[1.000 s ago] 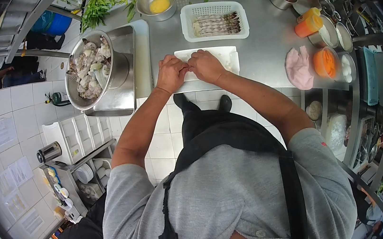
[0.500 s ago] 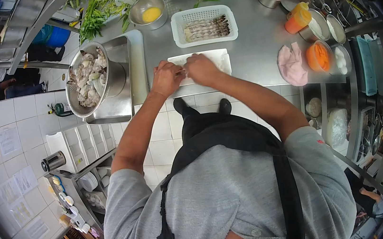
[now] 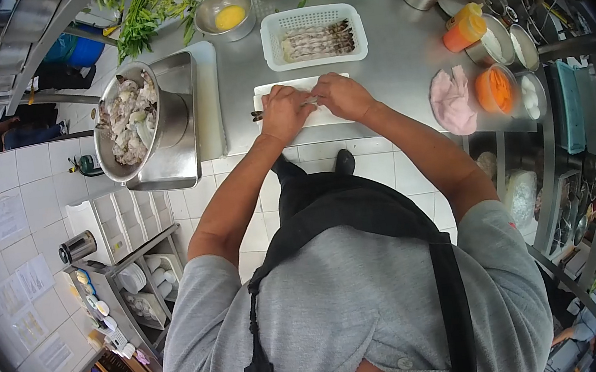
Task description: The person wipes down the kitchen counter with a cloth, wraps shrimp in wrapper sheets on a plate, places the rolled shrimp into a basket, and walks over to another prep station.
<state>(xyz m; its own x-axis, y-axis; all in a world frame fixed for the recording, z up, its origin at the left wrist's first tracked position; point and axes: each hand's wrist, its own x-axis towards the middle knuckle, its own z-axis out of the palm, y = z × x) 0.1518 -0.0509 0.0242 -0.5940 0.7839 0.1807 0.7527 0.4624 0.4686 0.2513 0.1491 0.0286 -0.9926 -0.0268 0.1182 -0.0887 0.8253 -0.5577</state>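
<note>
Over a shallow white tray (image 3: 330,116), my left hand (image 3: 286,111) and my right hand (image 3: 344,97) are close together, fingers bent and pinching a shrimp. The shrimp's dark tail (image 3: 257,116) sticks out to the left of my left hand; most of its body is hidden under the fingers. Just beyond the tray stands a white perforated basket (image 3: 359,30), with several peeled, straightened shrimp (image 3: 317,41) lined up side by side, dark tails to the right. At the left, a metal bowl (image 3: 172,119) is heaped with loose shrimp (image 3: 128,121).
The metal bowl rests on a steel pan (image 3: 163,176) beside a white cutting board (image 3: 209,100). A bowl with yellow liquid (image 3: 230,17) and green leaves (image 3: 144,23) lie at the back. To the right are a pink cloth (image 3: 453,101), a tub of orange food (image 3: 496,89) and a sauce bottle (image 3: 465,28).
Both hands have shifted right along the tray and moved slightly farther apart. A dark shrimp tail now shows left of my left hand. The view has shifted slightly.
</note>
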